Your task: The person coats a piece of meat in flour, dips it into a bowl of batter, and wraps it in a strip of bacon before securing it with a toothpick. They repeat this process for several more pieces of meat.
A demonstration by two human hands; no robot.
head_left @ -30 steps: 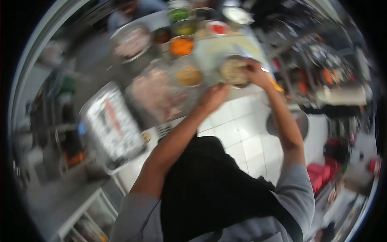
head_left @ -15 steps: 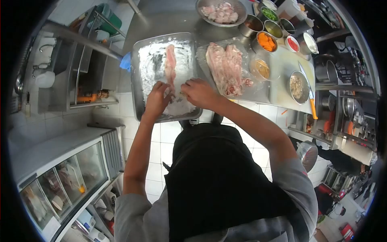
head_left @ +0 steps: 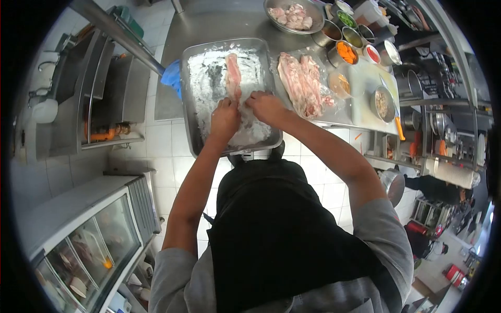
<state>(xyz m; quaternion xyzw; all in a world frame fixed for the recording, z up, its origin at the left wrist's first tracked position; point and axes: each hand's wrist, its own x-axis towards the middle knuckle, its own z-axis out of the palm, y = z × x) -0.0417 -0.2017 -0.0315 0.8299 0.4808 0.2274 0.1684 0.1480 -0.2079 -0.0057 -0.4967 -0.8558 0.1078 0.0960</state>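
A long strip of pale pink meat (head_left: pixel 233 73) lies lengthwise in a metal tray (head_left: pixel 185 78) dusted with white powder. My left hand (head_left: pixel 226 119) is at the strip's near end, its fingers closed round the meat. Just to the right, my right hand (head_left: pixel 265 107) is over the powder with its fingers bent together near the same end; what its fingertips hold, if anything, is hidden. More meat pieces (head_left: pixel 302 83) lie on a plastic sheet to the right of the tray.
A bowl of meat chunks (head_left: pixel 292 16) stands at the back. Cups of orange pieces (head_left: pixel 346 52) and green pieces (head_left: pixel 346 20) are at the back right. A cutting board (head_left: pixel 364 94) bears a bowl (head_left: pixel 383 104) and an orange-handled knife (head_left: pixel 400 128). Blue plastic (head_left: pixel 171 77) hangs by the tray.
The view has shifted, so the tray and table appear farther right. My left hand has moved up along the strip, and its fingers are now closer round the meat.
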